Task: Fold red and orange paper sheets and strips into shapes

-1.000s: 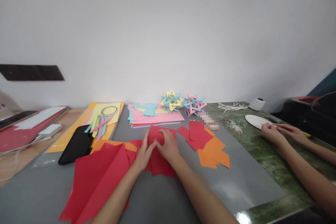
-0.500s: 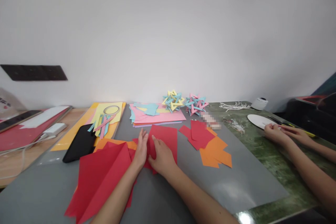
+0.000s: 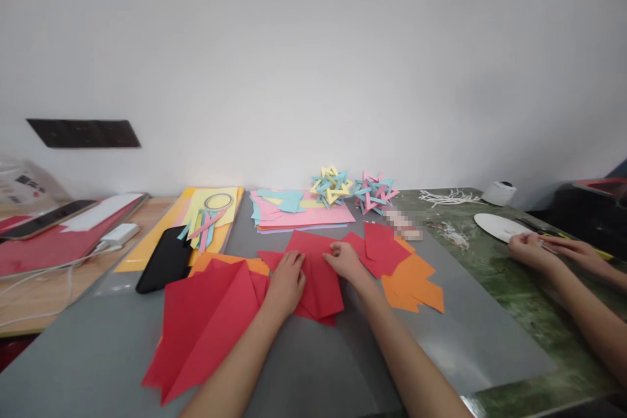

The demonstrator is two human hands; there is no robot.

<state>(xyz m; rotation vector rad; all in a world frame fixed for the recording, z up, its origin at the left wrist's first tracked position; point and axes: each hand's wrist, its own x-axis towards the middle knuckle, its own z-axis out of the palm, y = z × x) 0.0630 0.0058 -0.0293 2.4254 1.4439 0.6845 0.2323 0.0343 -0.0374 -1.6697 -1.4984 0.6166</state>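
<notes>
A red paper sheet (image 3: 321,277) lies on the grey mat (image 3: 441,346) in front of me. My left hand (image 3: 287,282) rests flat on its left part, fingers pressed down. My right hand (image 3: 344,257) pinches the sheet's far right edge. A larger pile of folded red sheets (image 3: 206,323) lies to the left, overlapping orange paper (image 3: 220,261). To the right lie more red pieces (image 3: 382,249) and orange pieces (image 3: 414,284).
A black phone (image 3: 165,260) and yellow sheets with strips (image 3: 208,219) lie at left. Pink and blue paper (image 3: 298,212) and two woven paper stars (image 3: 353,189) sit at the back. Another person's hands (image 3: 548,249) work by a white disc (image 3: 497,226) at right.
My right hand moved from the sheet's near left part to its far right edge. My left hand shifted onto the sheet. The view panned slightly left.
</notes>
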